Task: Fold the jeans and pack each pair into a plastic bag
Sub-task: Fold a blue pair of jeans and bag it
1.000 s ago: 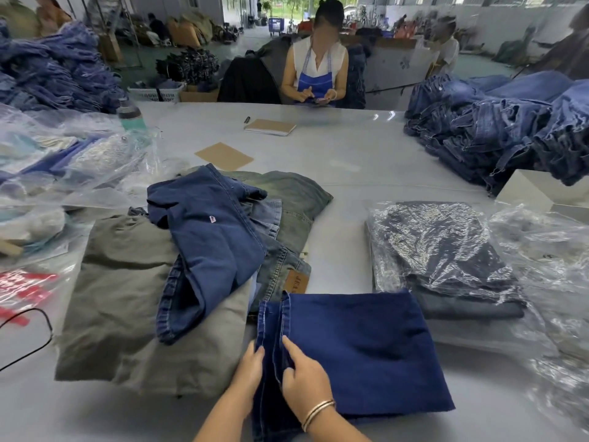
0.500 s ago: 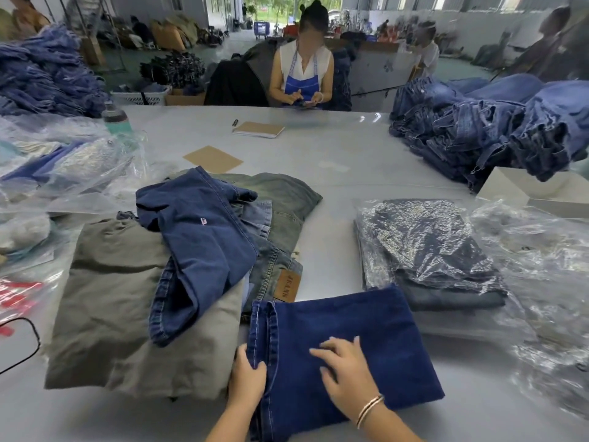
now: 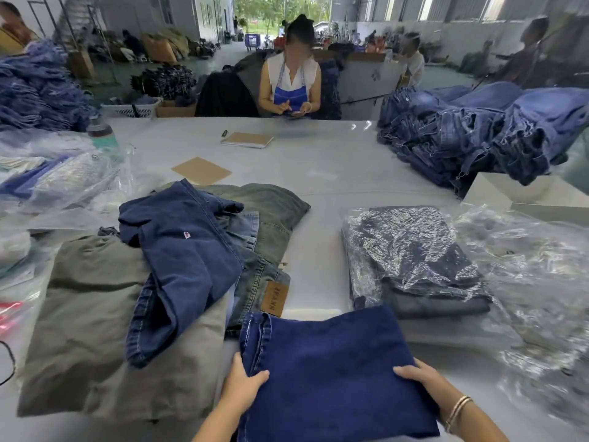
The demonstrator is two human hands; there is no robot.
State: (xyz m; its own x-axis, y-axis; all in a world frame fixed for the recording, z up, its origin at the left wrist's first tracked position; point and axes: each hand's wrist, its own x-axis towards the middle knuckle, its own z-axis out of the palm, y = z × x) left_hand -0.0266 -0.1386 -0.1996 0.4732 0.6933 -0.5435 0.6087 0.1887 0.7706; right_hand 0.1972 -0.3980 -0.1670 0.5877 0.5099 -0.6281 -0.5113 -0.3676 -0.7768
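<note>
Here, on a pale grey table point(image 3: 318, 173) in a warehouse hall, the left hand point(image 3: 243, 389) and right hand point(image 3: 420, 379) grasp opposite edges of folded dark-blue jeans point(image 3: 331, 374). Bagged jeans point(image 3: 411, 256) lie just beyond.

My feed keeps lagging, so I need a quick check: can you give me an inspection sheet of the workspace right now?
Surface: grey table, mostly covered.
Job's things: folded jeans at near edge; bagged jeans to the right; loose bags far right; unfolded pile to the left.
Clutter: notebook, card, bottle, white box.
Hands: left hand grips the folded jeans' left edge; right hand grips the right edge.
Cables: black cable at left edge.
Surroundings: denim stack; seated person across the table.
</note>
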